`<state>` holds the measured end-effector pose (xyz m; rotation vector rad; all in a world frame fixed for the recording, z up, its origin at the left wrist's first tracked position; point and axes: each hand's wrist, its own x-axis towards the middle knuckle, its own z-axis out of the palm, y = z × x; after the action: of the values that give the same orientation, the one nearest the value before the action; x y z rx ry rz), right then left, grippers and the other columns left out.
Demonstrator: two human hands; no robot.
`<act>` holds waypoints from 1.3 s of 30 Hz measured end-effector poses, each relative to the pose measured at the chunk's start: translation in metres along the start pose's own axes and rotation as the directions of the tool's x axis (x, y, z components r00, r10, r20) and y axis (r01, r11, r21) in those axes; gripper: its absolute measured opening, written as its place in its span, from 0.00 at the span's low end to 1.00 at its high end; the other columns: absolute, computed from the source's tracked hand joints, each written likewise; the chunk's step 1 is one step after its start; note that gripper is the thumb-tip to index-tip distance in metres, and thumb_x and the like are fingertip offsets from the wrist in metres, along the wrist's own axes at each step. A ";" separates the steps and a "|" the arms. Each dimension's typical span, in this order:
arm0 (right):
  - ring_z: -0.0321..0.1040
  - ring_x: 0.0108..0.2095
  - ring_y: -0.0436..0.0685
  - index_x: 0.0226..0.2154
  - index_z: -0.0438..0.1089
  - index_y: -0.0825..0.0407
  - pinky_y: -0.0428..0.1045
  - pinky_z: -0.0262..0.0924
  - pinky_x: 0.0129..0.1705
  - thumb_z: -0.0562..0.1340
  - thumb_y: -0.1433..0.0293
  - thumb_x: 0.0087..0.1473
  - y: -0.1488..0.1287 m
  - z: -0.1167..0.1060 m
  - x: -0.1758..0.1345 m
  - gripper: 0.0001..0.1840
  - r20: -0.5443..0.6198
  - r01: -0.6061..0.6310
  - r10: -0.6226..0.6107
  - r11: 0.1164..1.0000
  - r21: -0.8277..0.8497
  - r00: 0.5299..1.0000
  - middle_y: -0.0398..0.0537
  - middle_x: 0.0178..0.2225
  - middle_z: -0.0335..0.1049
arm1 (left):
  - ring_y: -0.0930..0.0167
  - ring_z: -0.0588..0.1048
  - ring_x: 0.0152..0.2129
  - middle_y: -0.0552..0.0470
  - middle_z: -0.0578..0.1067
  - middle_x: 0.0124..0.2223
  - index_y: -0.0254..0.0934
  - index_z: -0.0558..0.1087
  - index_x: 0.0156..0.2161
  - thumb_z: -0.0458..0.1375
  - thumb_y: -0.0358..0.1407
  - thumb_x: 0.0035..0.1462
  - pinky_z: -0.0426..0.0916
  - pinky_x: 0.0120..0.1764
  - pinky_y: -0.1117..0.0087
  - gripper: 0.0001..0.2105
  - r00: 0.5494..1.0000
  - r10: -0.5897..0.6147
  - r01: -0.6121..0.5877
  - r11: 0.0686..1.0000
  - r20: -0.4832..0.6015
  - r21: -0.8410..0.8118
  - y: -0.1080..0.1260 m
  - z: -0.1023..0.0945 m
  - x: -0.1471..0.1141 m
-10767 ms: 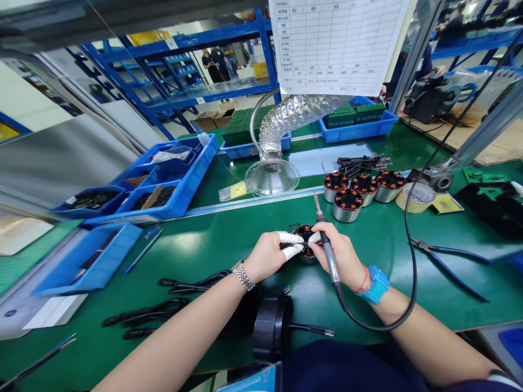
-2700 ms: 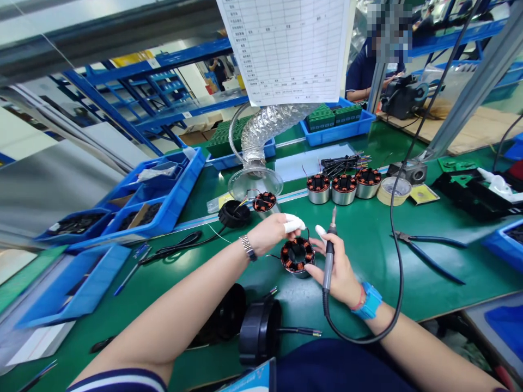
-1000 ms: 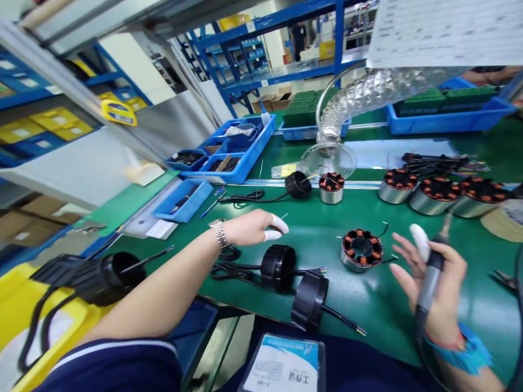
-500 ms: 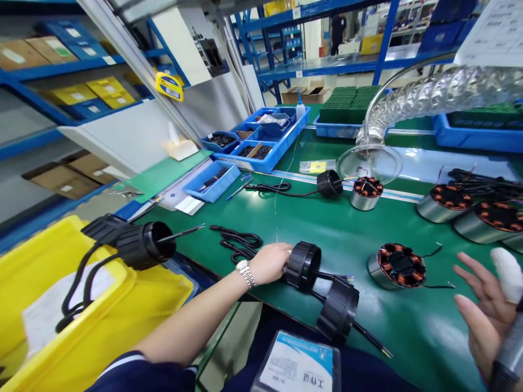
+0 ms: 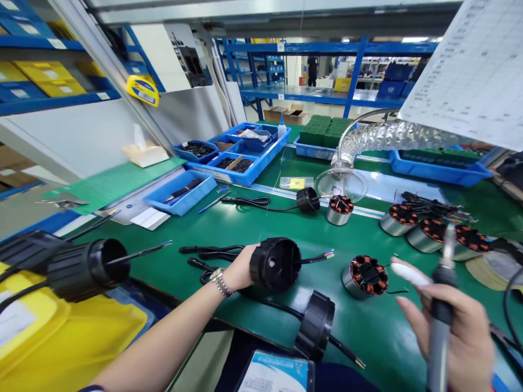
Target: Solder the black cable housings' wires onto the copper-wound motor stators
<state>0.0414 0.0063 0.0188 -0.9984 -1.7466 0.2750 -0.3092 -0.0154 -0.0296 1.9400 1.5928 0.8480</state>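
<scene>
My left hand (image 5: 240, 269) grips a black ribbed plastic housing (image 5: 263, 267) just above the bench; its open end faces me and a cable with stripped coloured wires sticks out. My right hand (image 5: 468, 332) holds a soldering iron (image 5: 442, 310) upright, tip up, with a white cover on one finger. Thumb and covered finger are spread towards a silver motor stator (image 5: 354, 282) with copper windings and two black leads. A second black housing (image 5: 314, 329) with its cable lies at the bench's front edge.
More stators (image 5: 425, 239) and black cables stand at the right, beside a tape roll (image 5: 492, 268). A duct hood (image 5: 341, 182) hangs above another stator. Blue parts trays (image 5: 261, 169) sit behind. More housings (image 5: 87, 269) rest over a yellow bin (image 5: 102, 332) at left.
My left hand has turned the housing so its open end shows. My right hand has come further into view with the soldering iron, now raised upright. The view has shifted to the right.
</scene>
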 end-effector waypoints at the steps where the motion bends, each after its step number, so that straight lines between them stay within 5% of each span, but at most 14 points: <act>1: 0.72 0.37 0.60 0.39 0.63 0.47 0.53 0.69 0.37 0.66 0.69 0.42 -0.007 0.006 0.005 0.19 0.059 0.087 -0.085 0.996 -0.026 0.995 0.52 0.39 0.72 | 0.70 0.73 0.28 0.50 0.76 0.31 0.34 0.71 0.31 0.56 0.34 0.49 0.71 0.35 0.69 0.05 1.000 0.008 -0.008 1.000 0.008 -0.014 0.001 0.001 0.000; 4: 0.71 0.36 0.55 0.41 0.61 0.47 0.49 0.68 0.36 0.62 0.70 0.49 -0.026 0.026 0.020 0.16 0.288 0.231 -0.229 0.973 0.026 0.930 0.50 0.41 0.70 | 0.70 0.73 0.30 0.50 0.77 0.33 0.35 0.72 0.32 0.54 0.32 0.49 0.70 0.36 0.69 0.05 0.997 0.054 -0.051 0.997 0.054 -0.053 0.008 0.005 0.001; 7: 0.70 0.31 0.51 0.41 0.60 0.47 0.45 0.67 0.33 0.61 0.71 0.51 -0.036 0.042 0.027 0.14 0.410 0.221 -0.225 0.974 0.058 0.884 0.47 0.37 0.71 | 0.69 0.74 0.32 0.48 0.77 0.35 0.34 0.72 0.32 0.53 0.31 0.50 0.70 0.38 0.70 0.06 0.992 0.099 -0.095 0.994 0.082 -0.061 0.016 0.006 0.002; 14: 0.70 0.29 0.49 0.40 0.60 0.48 0.44 0.66 0.33 0.61 0.74 0.50 -0.044 0.050 0.025 0.14 0.422 0.090 -0.154 0.982 0.169 0.893 0.45 0.34 0.70 | 0.68 0.74 0.38 0.47 0.77 0.38 0.34 0.72 0.34 0.49 0.23 0.48 0.67 0.43 0.69 0.11 0.920 0.280 -0.314 0.946 0.274 0.085 0.018 -0.001 0.000; 21: 0.69 0.25 0.48 0.38 0.59 0.48 0.43 0.65 0.29 0.60 0.73 0.51 -0.046 0.054 0.022 0.12 0.428 -0.035 -0.046 0.983 0.180 0.903 0.42 0.30 0.69 | 0.68 0.74 0.34 0.47 0.76 0.37 0.34 0.73 0.35 0.49 0.27 0.53 0.67 0.39 0.72 0.10 0.896 0.238 -0.301 0.946 0.376 0.119 0.016 -0.005 0.005; 23: 0.68 0.26 0.48 0.38 0.59 0.48 0.43 0.64 0.29 0.59 0.73 0.51 -0.046 0.057 0.019 0.11 0.442 -0.008 -0.043 0.994 0.112 0.896 0.42 0.29 0.68 | 0.70 0.74 0.32 0.48 0.75 0.36 0.35 0.73 0.35 0.49 0.28 0.55 0.67 0.37 0.73 0.10 0.933 0.170 -0.227 0.962 0.319 0.151 0.021 -0.016 0.002; 25: 0.67 0.26 0.48 0.38 0.60 0.49 0.42 0.62 0.29 0.58 0.72 0.52 -0.046 0.060 0.015 0.09 0.471 0.027 -0.051 0.998 0.056 0.881 0.43 0.29 0.68 | 0.69 0.73 0.33 0.48 0.75 0.37 0.36 0.72 0.40 0.47 0.30 0.58 0.67 0.38 0.71 0.12 0.994 0.075 -0.090 0.971 0.078 0.223 0.032 -0.026 -0.005; 27: 0.66 0.26 0.48 0.38 0.60 0.49 0.42 0.61 0.29 0.57 0.72 0.53 -0.046 0.064 0.011 0.07 0.493 0.042 -0.055 0.998 0.038 0.868 0.43 0.29 0.67 | 0.69 0.72 0.35 0.47 0.75 0.38 0.36 0.71 0.43 0.46 0.31 0.59 0.67 0.40 0.68 0.13 0.978 0.069 -0.016 0.967 -0.199 0.256 0.050 -0.025 -0.013; 28: 0.66 0.25 0.47 0.38 0.60 0.49 0.42 0.61 0.29 0.56 0.72 0.53 -0.045 0.066 0.009 0.07 0.498 0.039 -0.051 0.999 0.035 0.865 0.43 0.28 0.67 | 0.68 0.72 0.36 0.47 0.74 0.38 0.36 0.71 0.43 0.47 0.32 0.59 0.67 0.41 0.67 0.12 0.959 0.138 -0.073 0.964 -0.247 0.254 0.060 -0.019 -0.016; 31: 0.65 0.23 0.47 0.38 0.59 0.49 0.42 0.61 0.27 0.57 0.72 0.53 -0.043 0.068 0.005 0.08 0.497 0.005 -0.017 1.000 0.025 0.868 0.41 0.27 0.66 | 0.65 0.69 0.41 0.46 0.75 0.38 0.35 0.71 0.43 0.51 0.31 0.56 0.66 0.45 0.64 0.11 0.929 0.352 -0.315 0.915 -0.118 0.253 0.084 0.011 -0.018; 35: 0.68 0.26 0.48 0.39 0.59 0.48 0.42 0.62 0.29 0.57 0.72 0.54 -0.042 0.065 0.003 0.09 0.501 -0.029 0.010 0.999 0.030 0.865 0.41 0.28 0.68 | 0.63 0.68 0.42 0.46 0.75 0.34 0.35 0.73 0.39 0.51 0.31 0.56 0.64 0.48 0.57 0.09 0.945 0.326 -0.318 0.912 0.011 0.261 0.087 0.044 -0.004; 39: 0.68 0.26 0.49 0.38 0.59 0.49 0.42 0.61 0.29 0.57 0.73 0.53 -0.046 0.059 0.006 0.08 0.505 0.035 -0.029 0.999 -0.001 0.863 0.43 0.29 0.69 | 0.66 0.68 0.42 0.47 0.75 0.34 0.37 0.74 0.37 0.51 0.33 0.56 0.57 0.54 0.54 0.09 0.934 0.358 -0.352 0.910 0.015 0.221 0.079 0.046 0.000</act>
<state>-0.0329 -0.0019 0.0266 -0.9569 -2.2385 0.5469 -0.2227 -0.0303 -0.0056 2.4385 1.4177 0.8661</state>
